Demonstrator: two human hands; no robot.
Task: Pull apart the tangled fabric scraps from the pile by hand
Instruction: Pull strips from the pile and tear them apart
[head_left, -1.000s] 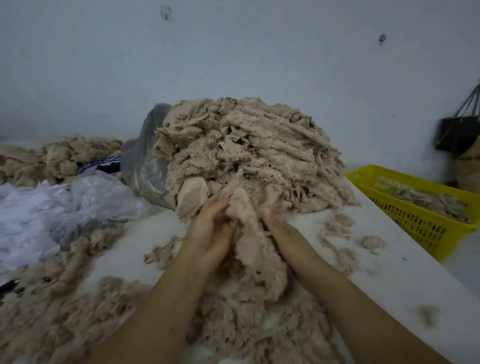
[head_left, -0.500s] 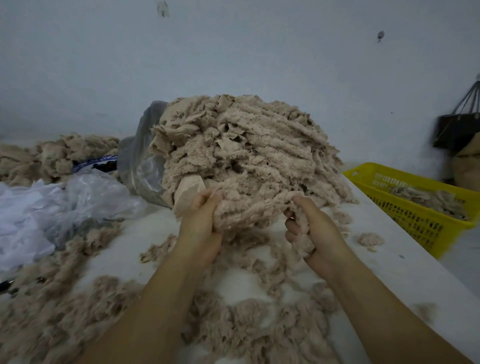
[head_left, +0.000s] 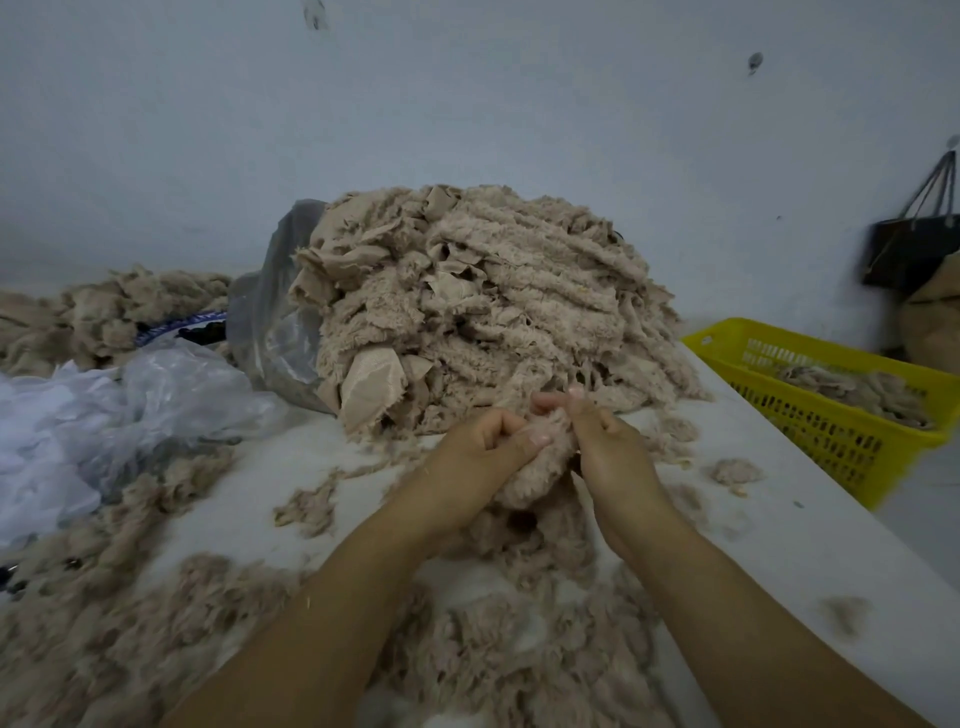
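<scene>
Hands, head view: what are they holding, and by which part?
Both grip one fuzzy beige scrap clump before the pile: left hand on its upper left side, right hand on its upper right side.

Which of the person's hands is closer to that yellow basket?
The right. The right hand grips the fluffy clump on the side toward the yellow basket; the left hand holds the clump's far side, farther from the basket.
</scene>
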